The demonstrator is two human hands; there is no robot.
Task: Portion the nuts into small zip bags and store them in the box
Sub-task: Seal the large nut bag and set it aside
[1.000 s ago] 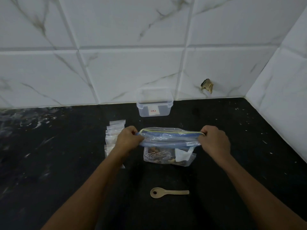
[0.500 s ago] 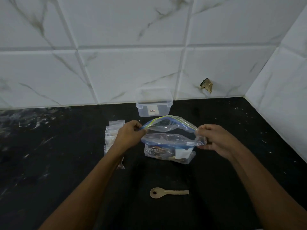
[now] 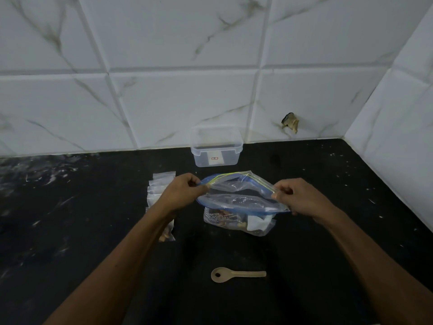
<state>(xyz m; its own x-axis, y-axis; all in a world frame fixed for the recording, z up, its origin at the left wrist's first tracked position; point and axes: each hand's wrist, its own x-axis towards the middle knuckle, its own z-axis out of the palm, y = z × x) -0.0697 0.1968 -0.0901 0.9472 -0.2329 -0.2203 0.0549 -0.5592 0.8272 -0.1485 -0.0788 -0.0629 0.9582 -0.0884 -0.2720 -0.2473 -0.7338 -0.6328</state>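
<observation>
**Open bag held by its rim, nuts loose at the bottom**

The big bag (image 3: 239, 207) stands on the counter (image 3: 328, 254) in front of the person, its zip mouth spread wide. The left hand (image 3: 185, 192) pinches the left end of the rim between thumb and fingers, closed tight on the plastic. The right hand (image 3: 297, 198) pinches the right end the same way. The nuts (image 3: 234, 222) lie in the bottom of the bag, behind a printed label.

The small bags (image 3: 161, 191) lie in a row just left of the big bag, partly under the left forearm; the nearest one seems to hold some nuts already, though it is dim there. The box (image 3: 215, 150) stands open against the wall, well behind the bag, and I can see no small bags in it. The spoon (image 3: 236, 275) lies nearer the person, apart from everything.

Risks, as I judge them:

- The bag is soft and stands only because both hands hold it. Letting go of one end to reach the spoon may let it slump and the mouth fall shut.
- Pulling the rim too far apart could tip the base and spill nuts onto the dark counter, where they are hard to see.
- The left forearm hangs over the small bags and could sweep them aside.
</observation>
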